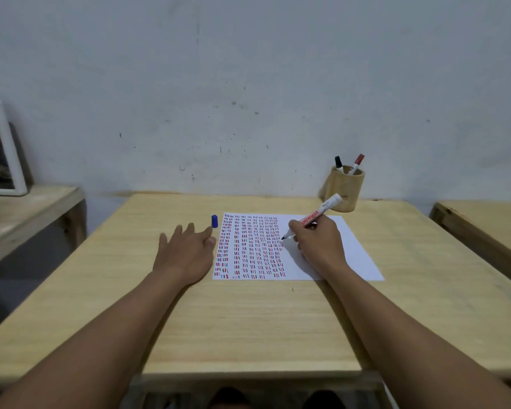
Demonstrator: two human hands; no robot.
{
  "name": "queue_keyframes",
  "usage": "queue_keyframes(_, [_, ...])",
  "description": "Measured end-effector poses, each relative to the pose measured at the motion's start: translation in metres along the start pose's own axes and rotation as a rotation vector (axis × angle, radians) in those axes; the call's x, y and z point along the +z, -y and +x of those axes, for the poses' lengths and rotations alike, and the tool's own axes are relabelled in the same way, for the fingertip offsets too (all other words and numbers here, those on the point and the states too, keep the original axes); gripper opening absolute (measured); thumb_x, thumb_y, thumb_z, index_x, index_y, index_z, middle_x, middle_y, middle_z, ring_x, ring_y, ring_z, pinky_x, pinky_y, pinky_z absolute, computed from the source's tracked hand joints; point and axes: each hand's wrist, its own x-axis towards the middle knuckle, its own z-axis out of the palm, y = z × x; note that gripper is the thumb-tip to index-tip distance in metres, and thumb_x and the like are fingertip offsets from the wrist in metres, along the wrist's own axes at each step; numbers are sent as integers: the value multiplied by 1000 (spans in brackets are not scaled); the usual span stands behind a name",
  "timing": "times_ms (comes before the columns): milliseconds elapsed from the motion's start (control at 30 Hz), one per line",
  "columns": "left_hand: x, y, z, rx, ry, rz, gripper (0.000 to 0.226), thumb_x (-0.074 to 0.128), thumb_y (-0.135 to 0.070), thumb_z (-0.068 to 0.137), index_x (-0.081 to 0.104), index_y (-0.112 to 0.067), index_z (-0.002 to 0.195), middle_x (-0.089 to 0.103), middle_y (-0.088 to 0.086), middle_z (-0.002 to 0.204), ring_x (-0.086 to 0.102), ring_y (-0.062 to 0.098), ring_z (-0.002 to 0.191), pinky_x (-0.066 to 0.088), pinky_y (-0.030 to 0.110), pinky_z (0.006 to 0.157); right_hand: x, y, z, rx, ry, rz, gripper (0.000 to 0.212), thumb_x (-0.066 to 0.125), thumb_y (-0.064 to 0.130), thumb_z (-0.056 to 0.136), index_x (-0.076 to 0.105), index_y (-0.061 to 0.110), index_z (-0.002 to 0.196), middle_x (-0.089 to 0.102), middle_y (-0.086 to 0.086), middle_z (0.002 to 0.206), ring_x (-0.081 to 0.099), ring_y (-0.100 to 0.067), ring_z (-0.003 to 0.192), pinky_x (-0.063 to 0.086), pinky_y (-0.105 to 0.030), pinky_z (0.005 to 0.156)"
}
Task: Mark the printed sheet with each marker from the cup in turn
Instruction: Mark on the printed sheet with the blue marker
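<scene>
White paper lies on a pale wooden table, where the right hand grips a marker, tip on the sheet. Left hand rests flat with loose fingers beside a blue cap. A wooden cup stands by the scuffed grey wall.

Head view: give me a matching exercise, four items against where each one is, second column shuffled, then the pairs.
1. blue cap
2. marker
3. left hand
4. red-capped marker

A. standing in the wooden cup
B. gripped in the right hand, tip on the sheet
C. standing on the table off the sheet's far left corner
D. flat on the table, left of the sheet

Pairs: 1-C, 2-B, 3-D, 4-A
</scene>
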Motion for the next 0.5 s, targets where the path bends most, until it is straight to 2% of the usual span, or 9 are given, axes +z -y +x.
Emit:
queue_keyframes(133, [0,0,-1,23,2,43,55,17,-42,103,22,-33,158,17,7,167,6,31,155,5,57,122,-1,-3,-2,-12,-23,-53,30,65,30,82,67,2,72,71,-3,63,64,-18,59,43,-29,56])
queue_keyframes(233, [0,0,-2,17,1,41,55,17,-42,104,21,-33,158,16,7,168,6,30,155,4,56,123,0,-2,-2,-20,-15,-117,33,66,30,81,66,-3,76,73,-12,72,65,-24,66,44,-31,57])
queue_keyframes(400, [1,1,-2,23,-16,61,56,17,-44,103,23,-33,158,18,7,167,8,30,155,7,56,122,2,-4,0,-34,-1,-154,27,67,30,80,57,8,67,72,-17,74,57,-20,60,41,-31,56])
queue_keyframes(500, [0,0,-3,20,-12,62,56,17,-44,104,22,-33,158,17,7,167,8,30,155,7,55,123,1,-4,-1,-33,-2,-152,26,67,28,81,59,7,69,72,-17,74,56,-20,60,39,-30,54])
